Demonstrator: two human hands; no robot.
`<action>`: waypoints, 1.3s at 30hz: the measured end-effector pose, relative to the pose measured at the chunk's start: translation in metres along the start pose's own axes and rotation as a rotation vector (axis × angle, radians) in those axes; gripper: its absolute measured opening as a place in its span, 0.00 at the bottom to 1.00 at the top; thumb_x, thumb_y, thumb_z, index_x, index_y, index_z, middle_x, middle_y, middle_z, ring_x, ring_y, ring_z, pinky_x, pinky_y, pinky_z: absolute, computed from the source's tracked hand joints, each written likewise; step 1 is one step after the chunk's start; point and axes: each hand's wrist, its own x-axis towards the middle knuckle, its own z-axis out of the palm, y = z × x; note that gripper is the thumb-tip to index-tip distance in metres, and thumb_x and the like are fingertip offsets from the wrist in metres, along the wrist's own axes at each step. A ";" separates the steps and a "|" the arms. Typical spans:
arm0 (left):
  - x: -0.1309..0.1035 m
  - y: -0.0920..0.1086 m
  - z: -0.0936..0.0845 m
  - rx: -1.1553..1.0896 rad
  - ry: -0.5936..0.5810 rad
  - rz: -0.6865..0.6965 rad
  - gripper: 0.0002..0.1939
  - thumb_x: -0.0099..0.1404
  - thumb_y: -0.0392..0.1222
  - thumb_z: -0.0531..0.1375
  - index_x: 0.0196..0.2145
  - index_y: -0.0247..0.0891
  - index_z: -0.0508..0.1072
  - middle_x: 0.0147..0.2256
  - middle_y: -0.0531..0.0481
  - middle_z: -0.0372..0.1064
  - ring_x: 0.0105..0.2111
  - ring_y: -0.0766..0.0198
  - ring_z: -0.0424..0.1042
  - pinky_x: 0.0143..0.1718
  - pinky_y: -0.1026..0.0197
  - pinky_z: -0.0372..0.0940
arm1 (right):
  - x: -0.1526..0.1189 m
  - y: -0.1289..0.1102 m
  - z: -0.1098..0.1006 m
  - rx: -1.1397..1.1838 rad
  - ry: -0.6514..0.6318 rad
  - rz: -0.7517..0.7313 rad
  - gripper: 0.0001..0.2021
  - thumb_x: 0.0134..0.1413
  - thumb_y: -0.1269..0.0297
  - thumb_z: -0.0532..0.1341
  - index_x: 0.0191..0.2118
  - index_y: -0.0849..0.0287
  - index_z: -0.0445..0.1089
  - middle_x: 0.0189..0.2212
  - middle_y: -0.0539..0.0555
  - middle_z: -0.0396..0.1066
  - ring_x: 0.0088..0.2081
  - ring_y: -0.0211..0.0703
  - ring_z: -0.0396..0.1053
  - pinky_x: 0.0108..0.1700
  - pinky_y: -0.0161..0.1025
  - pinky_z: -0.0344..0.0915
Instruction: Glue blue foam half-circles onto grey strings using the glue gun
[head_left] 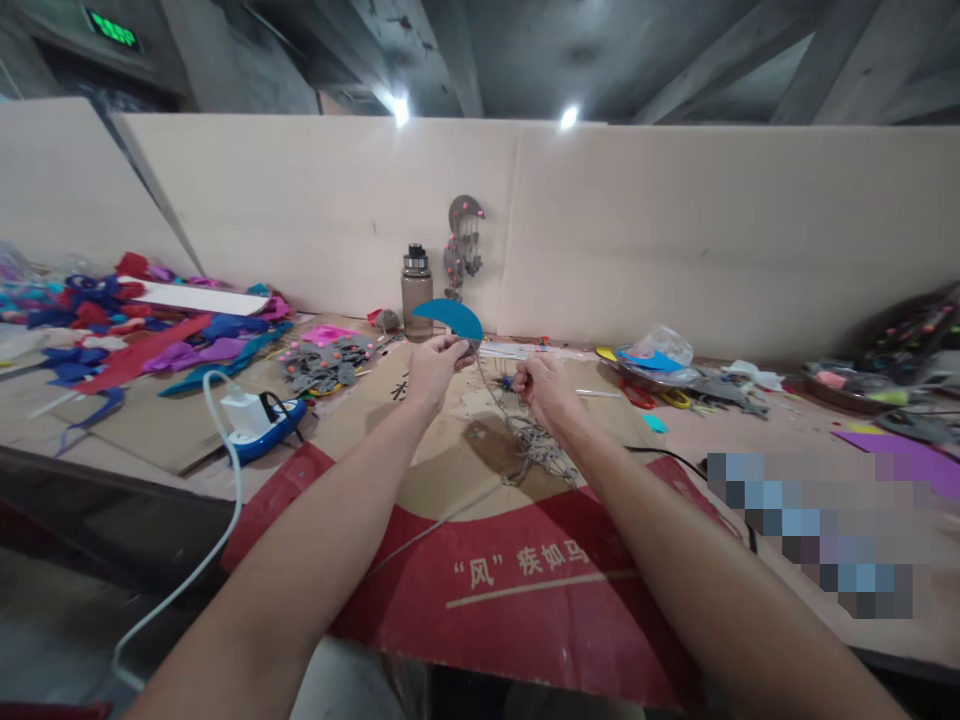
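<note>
Pinched narrow, my left hand (pixel 439 368) grips the lower edge of a blue crescent (pixel 450 317), raised over the middle of the work surface. It is a flat, smooth-looking piece, arched side up, its right tip sloping down. Going left to right, I see crumpled fabric scraps (pixel 184 345) in red, purple, blue and teal, with a stiff white strip (pixel 199 297) across them. Nearer me, a white plug (pixel 241 410) sits on a rounded blue power strip (pixel 274 432). Next come gray cutouts (pixel 326 362) dotted with pink, heaped together. Farther back stands a translucent, brownish bottle (pixel 417 295) with a dark cap; its contents I can't make out. Beside it, a gray crescent ornament (pixel 466 212) with dangling pieces hangs against the pale panel (pixel 637 220). Red-and-tan cardboard (pixel 480 590) lies beneath my hands, bearing a loose tangle of thin gray cord (pixel 544 450). My right hand (pixel 546 392) has its fingers drawn together; I cannot tell whether they pinch anything. Beyond it to the right, a shallow dish (pixel 660 376) holds clear crinkled plastic and a blue piece. Far right, a dark round tray (pixel 844 392) contains plastic-wrapped bits, near a flat purple sheet (pixel 911 462).
</note>
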 end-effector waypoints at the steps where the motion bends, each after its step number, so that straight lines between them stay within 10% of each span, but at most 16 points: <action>1: 0.000 0.000 -0.001 -0.002 0.001 0.003 0.05 0.52 0.35 0.65 0.24 0.32 0.71 0.27 0.51 0.69 0.28 0.70 0.70 0.40 0.60 0.69 | 0.001 0.001 -0.001 -0.031 0.007 -0.018 0.08 0.38 0.62 0.56 0.20 0.55 0.55 0.17 0.44 0.55 0.20 0.32 0.54 0.23 0.33 0.50; 25: 0.023 -0.020 -0.026 -0.033 0.192 0.009 0.05 0.50 0.35 0.65 0.23 0.31 0.72 0.28 0.49 0.70 0.28 0.68 0.70 0.40 0.58 0.70 | -0.039 0.008 0.011 -0.715 -0.136 -0.348 0.08 0.60 0.63 0.46 0.29 0.54 0.53 0.23 0.48 0.57 0.27 0.40 0.55 0.31 0.38 0.50; 39: 0.020 -0.023 -0.023 -0.009 0.122 -0.002 0.08 0.48 0.38 0.67 0.23 0.32 0.72 0.27 0.49 0.70 0.29 0.68 0.70 0.41 0.58 0.70 | -0.042 0.000 0.016 -0.009 -0.307 -0.022 0.08 0.50 0.58 0.55 0.30 0.56 0.58 0.23 0.44 0.59 0.23 0.32 0.59 0.29 0.34 0.58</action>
